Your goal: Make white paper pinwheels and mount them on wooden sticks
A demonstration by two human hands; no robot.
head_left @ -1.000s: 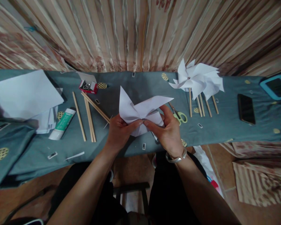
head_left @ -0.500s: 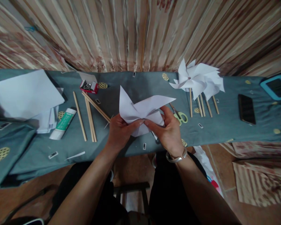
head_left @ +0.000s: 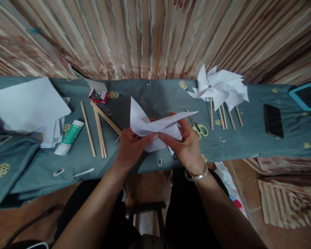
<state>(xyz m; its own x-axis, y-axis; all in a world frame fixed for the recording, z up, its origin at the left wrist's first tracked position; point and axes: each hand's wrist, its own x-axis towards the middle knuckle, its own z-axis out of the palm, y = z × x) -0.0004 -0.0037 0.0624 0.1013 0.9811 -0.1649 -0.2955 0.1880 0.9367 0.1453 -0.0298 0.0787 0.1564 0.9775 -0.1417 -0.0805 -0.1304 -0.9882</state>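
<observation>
A white paper pinwheel (head_left: 163,124) is held above the near middle of the table, its blades curled up and out. My left hand (head_left: 134,145) grips its left side, thumb pressed near the centre. From the right, my right hand (head_left: 185,141) grips it too, with the two thumb tips almost meeting at the middle. Fingers behind the paper are mostly hidden. Just right of my right hand lie scissors (head_left: 201,130) with pale green handles. Wooden sticks (head_left: 100,133) lie left of my left hand, one group slanting toward it.
Finished-looking pinwheels on sticks (head_left: 217,86) lie at the back right, beside a dark phone (head_left: 273,121) and a blue-framed device (head_left: 308,97). Leftward are a red box of metal pins (head_left: 98,96), a glue tube (head_left: 69,137) and white paper sheets (head_left: 28,103). A pleated curtain (head_left: 145,38) hangs behind.
The pinwheel has tilted slightly in my hands, its upper right blade now flatter and lower. My right fingers show more behind that blade. Both thumbs stay at the centre.
</observation>
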